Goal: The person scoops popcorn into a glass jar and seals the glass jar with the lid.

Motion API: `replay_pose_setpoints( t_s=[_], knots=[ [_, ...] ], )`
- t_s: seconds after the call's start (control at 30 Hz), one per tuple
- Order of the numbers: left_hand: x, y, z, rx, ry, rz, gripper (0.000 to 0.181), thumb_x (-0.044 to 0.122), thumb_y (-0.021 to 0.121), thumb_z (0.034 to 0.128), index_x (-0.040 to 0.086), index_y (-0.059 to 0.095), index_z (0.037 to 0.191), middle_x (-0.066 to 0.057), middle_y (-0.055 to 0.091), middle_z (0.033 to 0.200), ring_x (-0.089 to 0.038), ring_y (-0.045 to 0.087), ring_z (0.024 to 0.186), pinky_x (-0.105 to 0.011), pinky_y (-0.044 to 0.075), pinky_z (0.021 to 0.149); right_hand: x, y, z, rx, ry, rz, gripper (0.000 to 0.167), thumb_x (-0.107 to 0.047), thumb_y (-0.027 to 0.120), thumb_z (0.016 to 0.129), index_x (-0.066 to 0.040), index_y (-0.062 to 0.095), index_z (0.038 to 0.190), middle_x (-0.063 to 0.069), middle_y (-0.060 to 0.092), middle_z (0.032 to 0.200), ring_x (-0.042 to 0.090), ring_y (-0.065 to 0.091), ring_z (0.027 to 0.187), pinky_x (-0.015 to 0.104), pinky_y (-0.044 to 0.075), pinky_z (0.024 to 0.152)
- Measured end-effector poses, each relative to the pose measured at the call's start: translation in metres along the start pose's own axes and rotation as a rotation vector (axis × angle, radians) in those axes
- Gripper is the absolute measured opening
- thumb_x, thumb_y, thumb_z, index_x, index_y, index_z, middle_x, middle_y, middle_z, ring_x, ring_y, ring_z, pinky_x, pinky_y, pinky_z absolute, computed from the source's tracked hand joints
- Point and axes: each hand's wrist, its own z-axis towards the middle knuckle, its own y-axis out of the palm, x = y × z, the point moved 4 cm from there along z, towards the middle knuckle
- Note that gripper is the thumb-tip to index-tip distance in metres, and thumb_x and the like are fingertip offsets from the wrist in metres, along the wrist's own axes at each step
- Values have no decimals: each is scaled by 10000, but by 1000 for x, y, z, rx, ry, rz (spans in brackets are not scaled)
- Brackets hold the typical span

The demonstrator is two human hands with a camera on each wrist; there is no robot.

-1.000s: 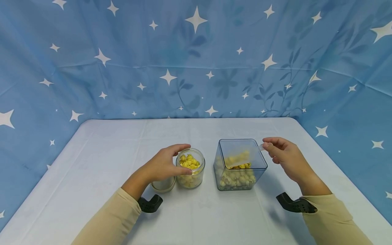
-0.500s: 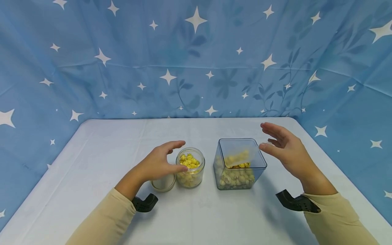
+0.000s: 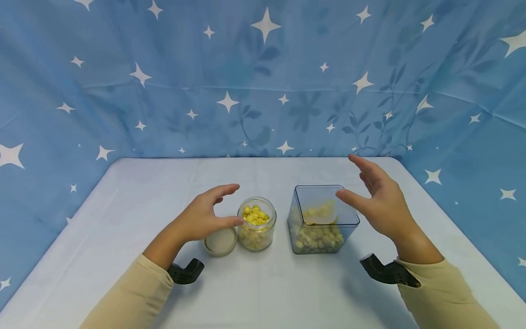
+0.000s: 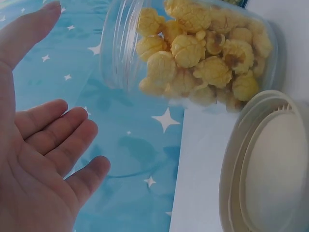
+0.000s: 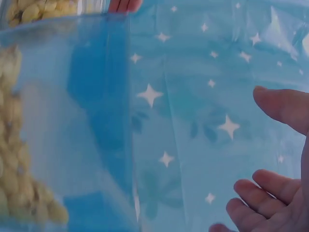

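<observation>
A clear glass jar (image 3: pixel 256 235) of yellow popcorn stands upright and uncapped near the table's middle. My left hand (image 3: pixel 201 217) is just left of it, thumb and fingers spread, holding nothing; the left wrist view shows the palm (image 4: pixel 48 159) apart from the jar. A pale round lid (image 3: pixel 220 241) lies on the table beside the jar. To the right stands a square bluish clear container (image 3: pixel 292 228) partly filled with popcorn (image 3: pixel 318 240). A translucent scoop (image 3: pixel 322 214) rests inside it. My right hand (image 3: pixel 382 205) hovers at its right rim, fingers spread and empty.
A white cloth covers the table (image 3: pixel 164 183). Behind it hangs a blue curtain (image 3: pixel 205 114) with white stars. Each wrist wears a black camera mount, one on the left wrist (image 3: pixel 186 272) and one on the right wrist (image 3: pixel 390 270).
My right hand has let go of the scoop's handle, and its fingers have spread and lifted. My left hand has released the jar and drawn back to the left.
</observation>
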Motion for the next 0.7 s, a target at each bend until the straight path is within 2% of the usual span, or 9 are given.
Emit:
replay_pose_setpoints(
  t_s=[0.1,0.2,0.33,0.53,0.7],
  knots=[
    [-2,-4,-4,8,1,7,780,334,812,853,87,454,1501,-89,474,1501,-351,444,1363,-493,372,1109,-12,10,0,-3,-65,57,778,-54,753,893,-67,347,1557,100,340,1584,317,313,1449,154,285,1104],
    [-6,-7,-9,14,-3,15,783,310,816,853,84,447,1505,-103,472,1501,-339,437,1372,-499,365,1112,-22,23,0,-25,-105,112,779,0,750,876,-26,349,1544,120,356,1574,309,344,1435,146,316,1083],
    [-12,-10,-16,27,-22,23,810,273,835,842,66,429,1512,-130,472,1496,-333,442,1369,-491,364,1113,-32,40,0,-54,-113,143,748,5,751,875,2,374,1521,133,392,1549,291,378,1420,170,338,1080],
    [-21,-13,-25,37,-53,30,850,278,845,834,53,401,1524,-168,455,1499,-356,438,1370,-484,369,1108,-41,69,4,-119,-67,102,782,-98,799,865,10,377,1514,125,408,1544,265,395,1415,342,366,1110],
    [-30,-10,-33,0,-129,30,869,306,846,829,51,394,1526,-187,447,1499,-460,449,1327,-559,398,1065,-50,93,5,-150,-40,30,819,-168,838,826,0,406,1501,114,424,1537,291,409,1401,475,386,1100]
  ],
)
